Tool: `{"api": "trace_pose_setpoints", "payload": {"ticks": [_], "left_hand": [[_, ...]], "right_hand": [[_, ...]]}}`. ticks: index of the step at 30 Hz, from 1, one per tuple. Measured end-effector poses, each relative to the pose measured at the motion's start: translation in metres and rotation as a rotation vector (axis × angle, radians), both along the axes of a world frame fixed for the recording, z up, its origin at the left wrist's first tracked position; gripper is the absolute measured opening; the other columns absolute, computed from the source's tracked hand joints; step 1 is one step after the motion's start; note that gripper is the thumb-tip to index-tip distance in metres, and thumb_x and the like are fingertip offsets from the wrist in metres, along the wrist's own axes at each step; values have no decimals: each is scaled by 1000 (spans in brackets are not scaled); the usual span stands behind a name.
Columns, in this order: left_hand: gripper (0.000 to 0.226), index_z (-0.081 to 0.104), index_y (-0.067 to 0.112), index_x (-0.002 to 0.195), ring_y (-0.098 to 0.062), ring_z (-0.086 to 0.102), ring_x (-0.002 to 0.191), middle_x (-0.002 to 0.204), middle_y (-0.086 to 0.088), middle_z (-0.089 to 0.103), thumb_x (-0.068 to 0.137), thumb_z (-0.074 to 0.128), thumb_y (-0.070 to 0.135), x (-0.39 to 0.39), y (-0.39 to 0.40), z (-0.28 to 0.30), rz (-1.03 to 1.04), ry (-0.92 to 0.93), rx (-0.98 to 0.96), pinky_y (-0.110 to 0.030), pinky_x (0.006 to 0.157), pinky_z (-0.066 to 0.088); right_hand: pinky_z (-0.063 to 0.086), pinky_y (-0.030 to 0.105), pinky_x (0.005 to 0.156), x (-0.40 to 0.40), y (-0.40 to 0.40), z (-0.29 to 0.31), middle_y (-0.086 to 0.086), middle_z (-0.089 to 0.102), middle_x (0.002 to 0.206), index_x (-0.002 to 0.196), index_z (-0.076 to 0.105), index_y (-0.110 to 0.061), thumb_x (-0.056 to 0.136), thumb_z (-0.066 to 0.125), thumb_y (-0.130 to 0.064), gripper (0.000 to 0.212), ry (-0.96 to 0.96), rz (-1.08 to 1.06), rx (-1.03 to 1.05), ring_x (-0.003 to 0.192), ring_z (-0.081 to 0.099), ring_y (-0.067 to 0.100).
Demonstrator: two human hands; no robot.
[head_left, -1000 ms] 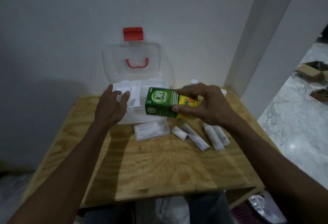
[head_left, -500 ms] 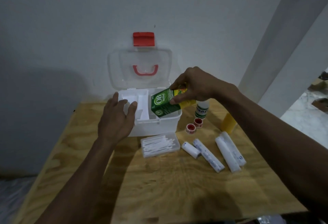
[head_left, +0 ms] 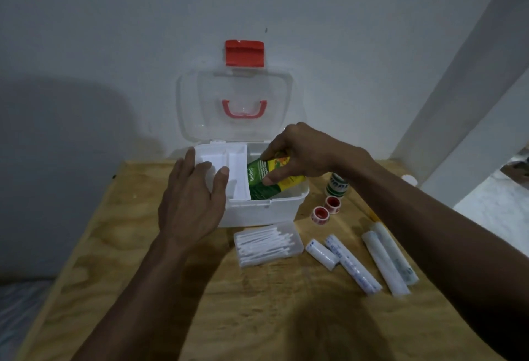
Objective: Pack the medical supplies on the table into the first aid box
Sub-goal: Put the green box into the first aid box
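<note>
The white first aid box [head_left: 266,211] stands open at the back of the wooden table [head_left: 143,274], its clear lid [head_left: 200,103] with red handle leaning on the wall. My right hand [head_left: 303,151] grips a green and yellow medicine carton [head_left: 267,183], tilted and partly down inside the box's right compartment. My left hand [head_left: 191,197] rests on the box's left side, thumb over the white inner tray [head_left: 220,157]. In front of the box lie a clear case of cotton swabs [head_left: 267,243] and several wrapped bandage rolls [head_left: 357,263].
Two small red tape rolls [head_left: 326,209] and a green-labelled bottle [head_left: 337,186] stand right of the box. A white wall rises directly behind the box, a white pillar [head_left: 458,88] at the right. The table's right edge runs under my right forearm.
My right hand carried the carton from in front of the box up over it and lowered it into the right compartment. My left hand stayed on the box's left side.
</note>
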State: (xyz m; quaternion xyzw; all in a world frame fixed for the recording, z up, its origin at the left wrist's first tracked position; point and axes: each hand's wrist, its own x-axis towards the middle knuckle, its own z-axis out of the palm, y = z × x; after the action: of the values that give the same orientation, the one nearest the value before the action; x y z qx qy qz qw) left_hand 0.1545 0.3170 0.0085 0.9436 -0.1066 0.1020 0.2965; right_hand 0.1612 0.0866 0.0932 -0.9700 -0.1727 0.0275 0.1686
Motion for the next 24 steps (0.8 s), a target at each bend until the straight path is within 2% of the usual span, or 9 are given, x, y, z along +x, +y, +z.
{"api": "trace_pose_setpoints", "payload": {"ticks": [9, 16, 20, 24], "left_hand": [[59, 49, 19, 139, -22, 19, 149, 162, 2, 19, 97, 32, 55, -3, -1, 4, -3, 49, 17, -50, 113, 30], [67, 53, 21, 134, -22, 25, 147, 161, 2, 24, 92, 23, 64, -2, 2, 2, -19, 23, 7, -56, 108, 38], [66, 53, 25, 133, -20, 22, 147, 161, 4, 23, 90, 21, 64, -3, 1, 4, -12, 29, 11, -55, 108, 36], [67, 52, 27, 133, -20, 22, 147, 162, 6, 21, 89, 21, 65, -3, 0, 4, -4, 35, 11, -55, 108, 34]], "right_hand": [[59, 31, 77, -1, 3, -24, -8, 75, 107, 114, 73, -24, 71, 81, -52, 52, 40, 10, 41, 85, 70, 6], [57, 35, 80, 7, 10, -28, -5, 74, 102, 113, 72, -22, 74, 79, -50, 49, 64, 63, -154, 86, 67, 12], [57, 37, 82, 13, 15, -32, -2, 70, 107, 117, 68, -21, 76, 78, -47, 50, 91, 86, -281, 90, 64, 15], [55, 35, 90, 14, 14, -27, 1, 67, 120, 127, 64, -17, 83, 75, -39, 51, 173, 68, -245, 104, 64, 17]]}}
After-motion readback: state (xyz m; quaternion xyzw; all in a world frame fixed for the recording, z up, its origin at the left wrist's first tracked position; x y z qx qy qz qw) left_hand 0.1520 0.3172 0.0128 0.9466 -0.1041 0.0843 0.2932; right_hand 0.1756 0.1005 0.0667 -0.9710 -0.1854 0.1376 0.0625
